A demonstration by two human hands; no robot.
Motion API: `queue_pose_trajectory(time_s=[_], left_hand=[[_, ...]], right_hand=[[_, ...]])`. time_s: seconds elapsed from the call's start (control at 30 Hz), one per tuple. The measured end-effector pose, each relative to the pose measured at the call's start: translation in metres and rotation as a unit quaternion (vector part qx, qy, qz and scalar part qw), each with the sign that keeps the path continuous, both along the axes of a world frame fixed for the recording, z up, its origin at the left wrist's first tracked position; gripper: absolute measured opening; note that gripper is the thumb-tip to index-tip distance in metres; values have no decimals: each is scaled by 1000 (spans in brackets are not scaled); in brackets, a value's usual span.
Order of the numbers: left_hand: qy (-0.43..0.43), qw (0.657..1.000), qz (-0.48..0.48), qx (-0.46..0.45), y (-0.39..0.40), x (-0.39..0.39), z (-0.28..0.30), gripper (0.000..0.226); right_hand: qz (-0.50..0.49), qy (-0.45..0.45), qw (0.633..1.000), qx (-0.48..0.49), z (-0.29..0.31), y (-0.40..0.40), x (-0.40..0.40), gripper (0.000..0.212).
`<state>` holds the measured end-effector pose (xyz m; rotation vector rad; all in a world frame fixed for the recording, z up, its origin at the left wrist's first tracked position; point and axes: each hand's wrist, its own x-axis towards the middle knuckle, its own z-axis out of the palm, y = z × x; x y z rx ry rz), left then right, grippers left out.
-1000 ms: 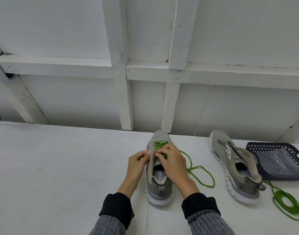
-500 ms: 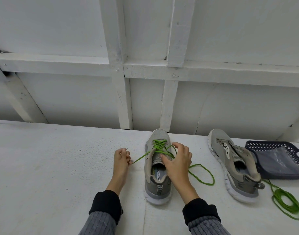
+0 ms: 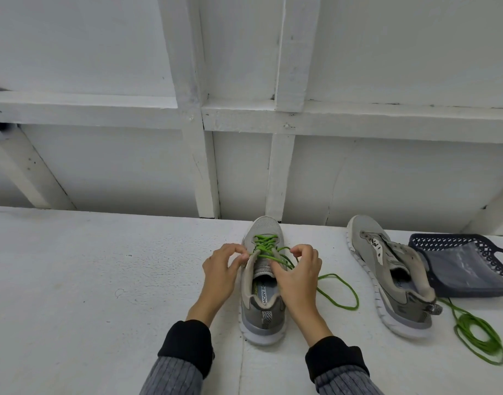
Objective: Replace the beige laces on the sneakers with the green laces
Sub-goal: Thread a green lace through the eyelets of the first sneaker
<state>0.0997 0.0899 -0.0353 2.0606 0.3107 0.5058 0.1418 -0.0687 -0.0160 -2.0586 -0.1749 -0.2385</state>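
A grey sneaker (image 3: 263, 315) stands toe away from me on the white table (image 3: 88, 280). A green lace (image 3: 266, 246) crosses its upper eyelets, and the lace's loose tail (image 3: 341, 292) loops on the table to the right. My left hand (image 3: 220, 273) pinches at the shoe's left eyelet edge. My right hand (image 3: 297, 276) pinches the green lace over the tongue. A second grey sneaker (image 3: 392, 277) lies to the right with no lace in it. A coiled green lace (image 3: 478, 334) rests near its heel.
A dark blue perforated basket (image 3: 466, 266) with clear plastic inside sits at the far right. A white wall with wooden framing (image 3: 207, 155) rises just behind the shoes.
My left hand, which had pulled a lace end out to the left, has come back to the shoe's left eyelets. My right hand has shifted up over the tongue.
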Motion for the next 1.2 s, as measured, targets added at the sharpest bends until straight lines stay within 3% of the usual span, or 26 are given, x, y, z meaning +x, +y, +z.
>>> queue_pose_trajectory(time_s=[0.1,0.13,0.23,0.3,0.37,0.43,0.53,0.73,0.9,0.97,1.03,1.13,1.2], left_hand=[[19,988,98,-118,4,-5,-3,15],[51,979,163,-111,8,-8,-5,16],[178,938,295,39,15,-16,-11,22],[149,956,244,67,16,-15,-10,20],[54,990,127,5,15,-11,-7,18],[-2,999,16,-48,8,-9,1,25],[-33,998,-57,-2,3,-1,7,29],[-37,993,-40,102,8,3,-1,34],[-31,975,4,222,9,3,2,9],[-11,971,7,239,10,2,2,14],[20,972,31,231,11,1,0,19],[88,981,105,139,12,-2,-4,10],[86,985,105,103,13,-4,-6,12]], right_hand=[[1,7,1000,6,-2,0,2,47],[-1,6,1000,8,-2,0,3,48],[-4,0,1000,11,-4,2,4,52],[3,0,1000,13,-5,1,6,54],[26,18,999,34,-5,0,6,56],[60,52,994,73,-4,-3,6,57],[106,97,982,126,-3,-7,5,55],[131,126,975,126,0,-14,5,59],[131,126,975,125,-2,-16,5,55],[154,141,969,136,-3,-18,5,48],[179,155,958,163,-2,-20,3,35],[180,161,953,183,1,-22,1,21],[155,156,961,166,0,-21,3,12]])
